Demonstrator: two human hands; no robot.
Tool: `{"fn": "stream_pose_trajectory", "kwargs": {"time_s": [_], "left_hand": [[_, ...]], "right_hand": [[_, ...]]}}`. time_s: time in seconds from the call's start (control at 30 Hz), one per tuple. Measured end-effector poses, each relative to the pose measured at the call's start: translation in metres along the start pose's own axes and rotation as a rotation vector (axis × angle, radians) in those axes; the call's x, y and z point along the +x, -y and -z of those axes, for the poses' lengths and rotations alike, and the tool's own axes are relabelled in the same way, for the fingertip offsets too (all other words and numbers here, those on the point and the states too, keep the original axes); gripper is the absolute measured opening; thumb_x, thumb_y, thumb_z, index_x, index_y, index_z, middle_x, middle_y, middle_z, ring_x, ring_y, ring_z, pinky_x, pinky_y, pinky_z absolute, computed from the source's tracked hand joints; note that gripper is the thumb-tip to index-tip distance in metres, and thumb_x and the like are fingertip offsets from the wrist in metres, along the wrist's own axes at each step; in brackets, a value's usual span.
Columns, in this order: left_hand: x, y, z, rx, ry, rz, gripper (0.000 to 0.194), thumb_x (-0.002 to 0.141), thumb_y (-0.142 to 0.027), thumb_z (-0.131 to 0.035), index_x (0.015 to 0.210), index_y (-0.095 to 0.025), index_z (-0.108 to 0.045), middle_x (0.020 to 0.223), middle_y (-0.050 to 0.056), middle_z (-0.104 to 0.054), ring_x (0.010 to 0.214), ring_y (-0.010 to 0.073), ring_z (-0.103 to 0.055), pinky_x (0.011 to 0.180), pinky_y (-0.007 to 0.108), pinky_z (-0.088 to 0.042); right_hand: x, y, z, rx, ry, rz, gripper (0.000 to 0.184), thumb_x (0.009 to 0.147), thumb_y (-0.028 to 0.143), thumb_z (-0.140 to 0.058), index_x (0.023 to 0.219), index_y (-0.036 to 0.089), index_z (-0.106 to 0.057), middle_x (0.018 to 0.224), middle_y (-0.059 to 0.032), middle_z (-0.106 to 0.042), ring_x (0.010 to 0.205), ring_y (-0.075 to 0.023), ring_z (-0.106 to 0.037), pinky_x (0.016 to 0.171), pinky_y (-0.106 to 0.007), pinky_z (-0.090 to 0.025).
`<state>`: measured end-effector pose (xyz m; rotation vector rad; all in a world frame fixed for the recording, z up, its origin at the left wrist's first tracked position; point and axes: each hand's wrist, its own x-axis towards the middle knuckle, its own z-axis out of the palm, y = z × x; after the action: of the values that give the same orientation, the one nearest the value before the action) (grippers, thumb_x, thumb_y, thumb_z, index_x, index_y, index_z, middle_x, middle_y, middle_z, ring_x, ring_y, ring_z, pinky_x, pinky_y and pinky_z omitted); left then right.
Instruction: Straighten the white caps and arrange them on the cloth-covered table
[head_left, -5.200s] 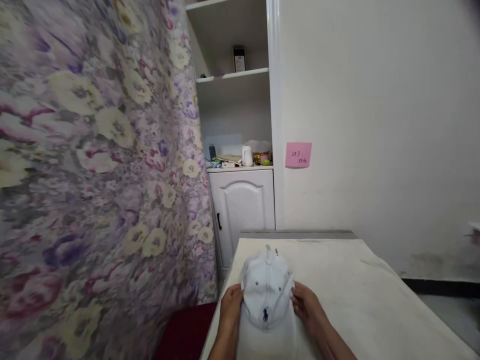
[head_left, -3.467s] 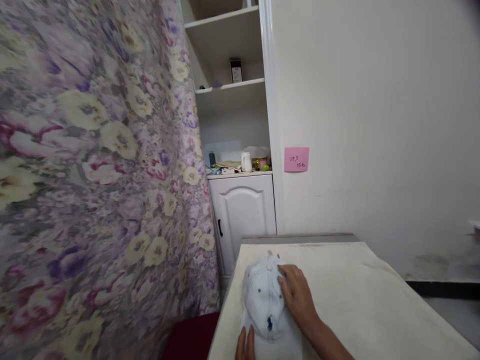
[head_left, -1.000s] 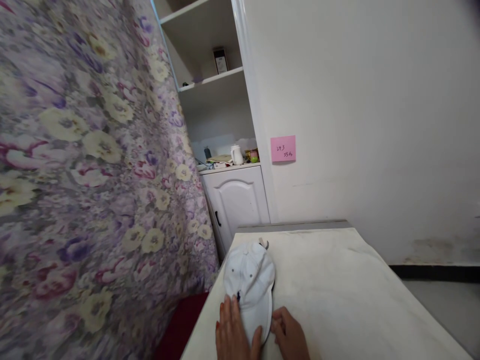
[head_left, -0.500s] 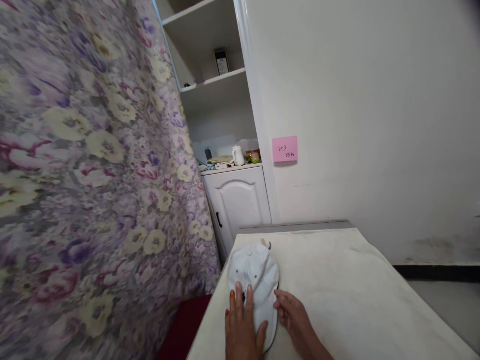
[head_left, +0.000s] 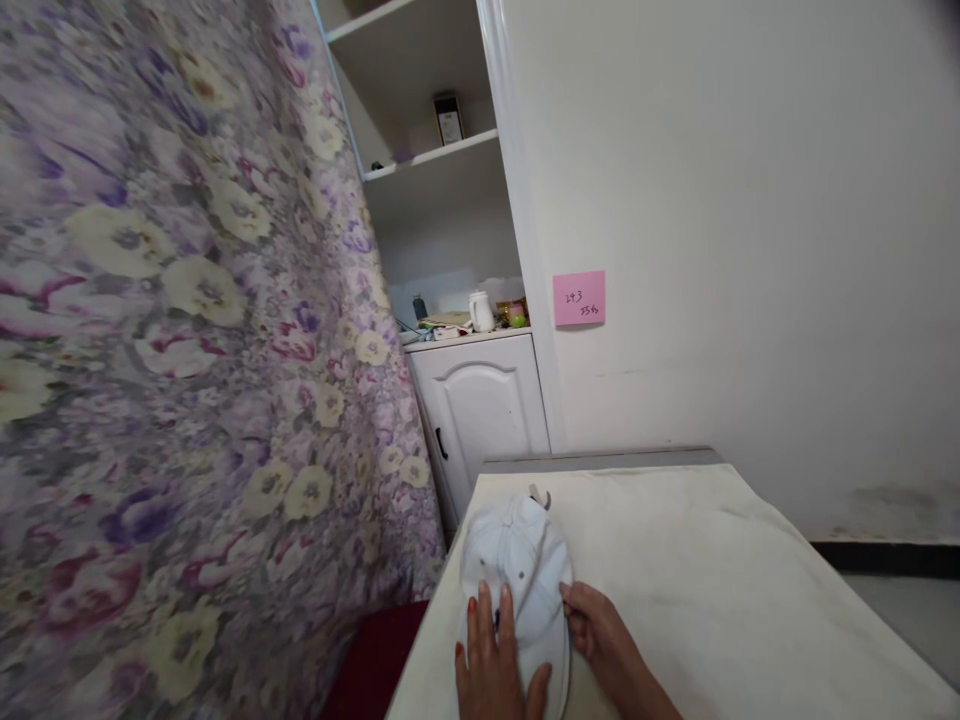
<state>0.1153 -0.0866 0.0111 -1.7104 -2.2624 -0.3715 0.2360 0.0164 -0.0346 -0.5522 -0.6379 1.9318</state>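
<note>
On cloth [head_left: 690, 580], white cap [head_left: 521, 548], left hand [head_left: 493, 672] atop

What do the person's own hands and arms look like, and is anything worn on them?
The left hand and the right hand wear no gloves, and no ring shows. On the left, at least two nails are orange-red, perhaps painted or stained; its wrist is out of view. On the right, they are too small to judge. The visible right forearm has no sleeve, watch or bracelet.
</note>
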Motion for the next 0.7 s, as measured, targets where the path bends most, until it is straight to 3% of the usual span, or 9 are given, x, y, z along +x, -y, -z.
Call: {"fn": "stream_pose_trajectory", "kwargs": {"time_s": [0.13,0.3,0.53,0.7], "left_hand": [[0.001,0.004,-0.007,0.001,-0.007,0.01,0.069,0.086,-0.028,-0.056,0.151,-0.009,-0.04,0.162,0.021,-0.029,0.148,0.042,-0.031,0.107,0.057,-0.042],[0.0,0.01,-0.017,-0.045,-0.025,0.042,0.07,0.088,-0.032,-0.054,0.151,-0.006,-0.038,0.163,0.021,-0.028,0.148,0.0456,-0.029,0.105,0.059,-0.043],[0.004,0.01,-0.021,-0.078,0.006,0.087,0.074,0.082,-0.034,-0.058,0.15,-0.01,-0.042,0.162,0.018,-0.032,0.147,0.0445,-0.031,0.105,0.059,-0.043],[0.004,0.011,-0.029,-0.073,-0.013,0.119,0.076,0.079,-0.032,-0.06,0.15,-0.01,-0.042,0.162,0.019,-0.032,0.147,0.0446,-0.033,0.105,0.06,-0.043]], "right_hand": [[0.002,0.0,0.004,0.125,0.047,0.015,0.032,0.078,0.023,-0.08,0.063,0.016,-0.052,0.05,0.0132,-0.041,0.04,-0.0016,-0.031,0.037,-0.013,-0.022],[0.009,0.0,0.015,0.289,0.116,-0.114,0.019,0.081,0.013,-0.075,0.073,0.015,-0.058,0.052,0.0148,-0.041,0.035,0.0006,-0.023,0.031,-0.012,-0.017],[0.021,-0.005,0.022,0.39,0.148,-0.255,0.02,0.084,0.016,-0.075,0.072,0.014,-0.06,0.05,0.0143,-0.046,0.034,0.0004,-0.035,0.031,-0.009,-0.028],[0.026,-0.003,0.021,0.385,0.154,-0.312,0.024,0.083,0.021,-0.077,0.069,0.014,-0.059,0.045,0.0142,-0.048,0.028,0.0009,-0.029,0.029,-0.011,-0.022]]}}
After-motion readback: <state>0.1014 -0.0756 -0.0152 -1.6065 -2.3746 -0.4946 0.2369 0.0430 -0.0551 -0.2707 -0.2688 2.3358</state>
